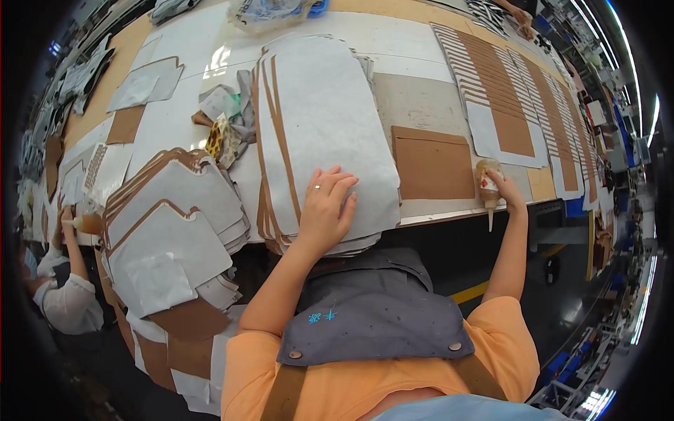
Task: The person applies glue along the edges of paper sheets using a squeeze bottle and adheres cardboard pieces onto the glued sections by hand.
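Observation:
My left hand (327,210) lies on the near part of a tall stack of white-faced panels (326,105), fingers slightly bent and a ring on one of them. Brown edges of lower panels show along the stack's left side. On the right, my right hand (508,189) is wrapped round a squeeze bottle (485,184) of amber liquid, its long thin nozzle pointing down at the table's front edge. Between the stack and the bottle lies a flat brown piece (434,167).
Fanned rows of brown and white strips (502,102) lie at the right. Shaped white panels with brown edges (168,231) pile up at the left, beside fabric scraps (228,119). A plastic bag (270,14) sits at the back. Another person (70,295) works at far left, holding a similar bottle (89,224).

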Motion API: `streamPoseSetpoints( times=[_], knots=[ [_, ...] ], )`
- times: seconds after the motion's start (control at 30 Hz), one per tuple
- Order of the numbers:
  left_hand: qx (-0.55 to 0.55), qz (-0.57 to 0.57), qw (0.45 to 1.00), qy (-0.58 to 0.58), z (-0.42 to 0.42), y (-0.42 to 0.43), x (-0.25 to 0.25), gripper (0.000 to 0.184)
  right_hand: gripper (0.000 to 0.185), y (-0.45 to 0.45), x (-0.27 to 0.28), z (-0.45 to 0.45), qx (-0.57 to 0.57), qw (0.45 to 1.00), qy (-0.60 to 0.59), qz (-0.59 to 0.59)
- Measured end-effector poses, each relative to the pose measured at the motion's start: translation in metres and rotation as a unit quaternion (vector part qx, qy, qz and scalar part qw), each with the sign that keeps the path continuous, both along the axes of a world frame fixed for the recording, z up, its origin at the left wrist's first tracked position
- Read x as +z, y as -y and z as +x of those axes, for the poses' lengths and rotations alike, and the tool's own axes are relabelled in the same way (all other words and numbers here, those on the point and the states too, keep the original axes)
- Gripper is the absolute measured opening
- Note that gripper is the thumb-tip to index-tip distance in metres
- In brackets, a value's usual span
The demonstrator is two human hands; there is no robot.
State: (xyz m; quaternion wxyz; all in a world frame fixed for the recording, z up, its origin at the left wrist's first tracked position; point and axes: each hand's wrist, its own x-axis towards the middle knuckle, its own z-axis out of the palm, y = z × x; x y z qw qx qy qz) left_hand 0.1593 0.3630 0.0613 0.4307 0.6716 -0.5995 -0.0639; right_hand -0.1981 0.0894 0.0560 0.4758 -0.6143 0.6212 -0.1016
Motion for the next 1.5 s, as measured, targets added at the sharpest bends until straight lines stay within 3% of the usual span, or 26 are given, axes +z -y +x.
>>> streamPoseSetpoints(
  times=[0.13,0.23,0.4,0.5,0.6,0.7,0.8,1.0,1.1,1.3,1.4,1.5],
  knots=[
    [0.001,0.000,1.000,0.025,-0.001,0.000,0.001,0.023,0.061,-0.011,-0.027,-0.010,-0.169,0.945,0.272,0.060],
    [-0.013,0.004,0.999,0.035,-0.001,0.000,0.001,0.022,0.069,-0.020,-0.018,-0.001,-0.205,0.906,0.362,0.071],
    [-0.065,0.034,0.997,0.009,-0.003,-0.006,0.001,0.021,0.071,-0.016,-0.005,0.017,-0.099,0.842,0.511,0.139],
    [-0.085,0.049,0.993,-0.063,-0.003,-0.016,0.013,0.022,0.069,-0.014,0.005,0.033,-0.056,0.828,0.540,0.142],
    [0.092,0.028,0.995,-0.020,0.010,-0.030,0.018,0.026,0.067,-0.036,0.027,0.080,-0.194,0.844,0.499,0.027],
    [0.168,0.063,0.981,-0.067,0.028,-0.050,0.016,0.029,0.064,-0.037,0.030,0.090,-0.142,0.833,0.527,0.086],
    [0.081,0.080,0.952,-0.285,0.037,-0.061,0.017,0.030,0.063,-0.048,0.028,0.112,-0.104,0.829,0.544,0.085],
    [0.086,0.081,0.820,-0.559,0.040,-0.055,0.015,0.034,0.053,-0.058,0.022,0.121,-0.044,0.819,0.562,0.107],
    [0.072,0.075,0.834,-0.542,0.047,-0.052,0.017,0.036,0.051,-0.060,0.018,0.121,-0.053,0.810,0.574,0.107],
    [0.044,0.121,0.798,-0.588,0.065,-0.046,0.016,0.046,0.053,-0.066,0.022,0.130,-0.052,0.808,0.577,0.110],
    [0.048,0.166,0.842,-0.511,0.052,-0.046,0.020,0.054,0.061,-0.063,0.019,0.139,-0.053,0.810,0.578,0.090],
    [0.071,0.077,0.916,-0.388,0.031,-0.046,0.007,0.060,0.058,-0.062,0.030,0.156,-0.042,0.812,0.576,0.086]
  ],
)
